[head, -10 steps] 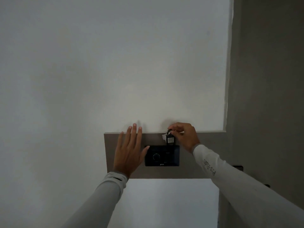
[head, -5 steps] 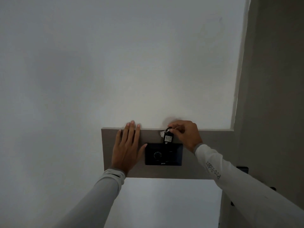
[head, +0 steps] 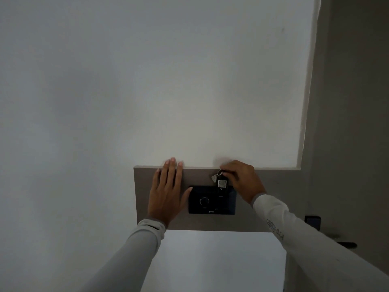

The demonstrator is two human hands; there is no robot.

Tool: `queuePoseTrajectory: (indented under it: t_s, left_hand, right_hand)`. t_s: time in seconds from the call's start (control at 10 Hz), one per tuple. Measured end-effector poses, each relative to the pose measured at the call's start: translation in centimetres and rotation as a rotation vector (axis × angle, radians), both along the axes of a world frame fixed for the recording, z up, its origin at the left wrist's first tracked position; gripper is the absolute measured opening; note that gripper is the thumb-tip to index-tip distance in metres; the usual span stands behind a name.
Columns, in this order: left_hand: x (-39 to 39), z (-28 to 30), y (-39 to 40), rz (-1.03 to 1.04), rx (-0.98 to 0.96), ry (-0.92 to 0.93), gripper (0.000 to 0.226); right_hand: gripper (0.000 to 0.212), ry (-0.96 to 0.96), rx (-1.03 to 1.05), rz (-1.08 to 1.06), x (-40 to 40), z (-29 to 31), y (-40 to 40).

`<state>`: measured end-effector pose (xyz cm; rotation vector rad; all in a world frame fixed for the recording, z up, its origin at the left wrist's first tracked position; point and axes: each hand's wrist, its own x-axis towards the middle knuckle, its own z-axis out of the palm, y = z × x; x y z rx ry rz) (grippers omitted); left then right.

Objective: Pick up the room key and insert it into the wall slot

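Observation:
A black wall panel (head: 211, 200) with a round dial sits on a grey-brown board (head: 273, 186) on the white wall. The room key (head: 221, 184), a dark fob with a pale square label and a small silver tag on a ring, stands upright at the panel's top right, its lower end against the slot there. My right hand (head: 242, 179) pinches the key's top by the ring. My left hand (head: 167, 191) lies flat on the board left of the panel, fingers spread, thumb touching the panel's edge. How deep the key sits is hidden.
A darker wall or door (head: 347, 123) rises to the right past a white edge strip. A small dark fitting (head: 313, 222) and a dark handle-like piece (head: 346, 244) sit low on that side. White wall lies below the board.
The key has come down from above the panel's top edge onto its upper right part. My left hand stays flat on the board. The view has shifted slightly left.

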<state>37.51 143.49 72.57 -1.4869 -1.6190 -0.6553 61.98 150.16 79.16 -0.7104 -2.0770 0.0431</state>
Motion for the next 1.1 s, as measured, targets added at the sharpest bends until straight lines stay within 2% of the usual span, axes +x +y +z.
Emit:
queuePoseTrajectory:
  t_s: [0.1, 0.2, 0.3, 0.4, 0.5, 0.6, 0.7, 1.0, 1.1]
  left_hand:
    - [0.0, 0.0, 0.2, -0.002, -0.003, -0.006, 0.078]
    - [0.1, 0.0, 0.2, 0.009, -0.006, -0.001, 0.078]
    - [0.2, 0.1, 0.0, 0.006, -0.018, -0.008, 0.078]
    - [0.3, 0.0, 0.0, 0.006, -0.018, -0.014, 0.078]
    - [0.2, 0.0, 0.1, 0.003, -0.020, -0.011, 0.079]
    - [0.1, -0.2, 0.3, 0.012, -0.017, -0.006, 0.080]
    - [0.2, -0.2, 0.1, 0.032, -0.061, -0.026, 0.083]
    - [0.5, -0.2, -1.8, 0.045, -0.121, 0.038, 0.081]
    - [0.7, 0.3, -2.9, 0.053, -0.107, 0.036, 0.081]
  right_hand:
    - [0.022, -0.120, -0.010, -0.031, -0.4, -0.5, -0.1]
    - [0.024, -0.130, 0.032, -0.040, -0.4, -1.1, -0.3]
    - [0.024, -0.121, 0.172, -0.084, -0.2, -1.8, -0.4]
    - [0.043, -0.209, 0.334, -0.199, 0.1, -2.8, -0.4]
    - [0.073, -0.276, 0.336, -0.271, -0.2, -4.4, -0.7]
    - [0.099, -0.273, 0.228, -0.324, -0.9, -6.6, -1.4]
    - [0.110, -0.298, 0.153, -0.374, -1.6, -7.8, -2.2]
    - [0.102, -0.355, 0.168, -0.405, -0.7, -6.7, -2.3]
    - [0.103, -0.333, 0.116, -0.375, -0.7, -5.8, -3.2]
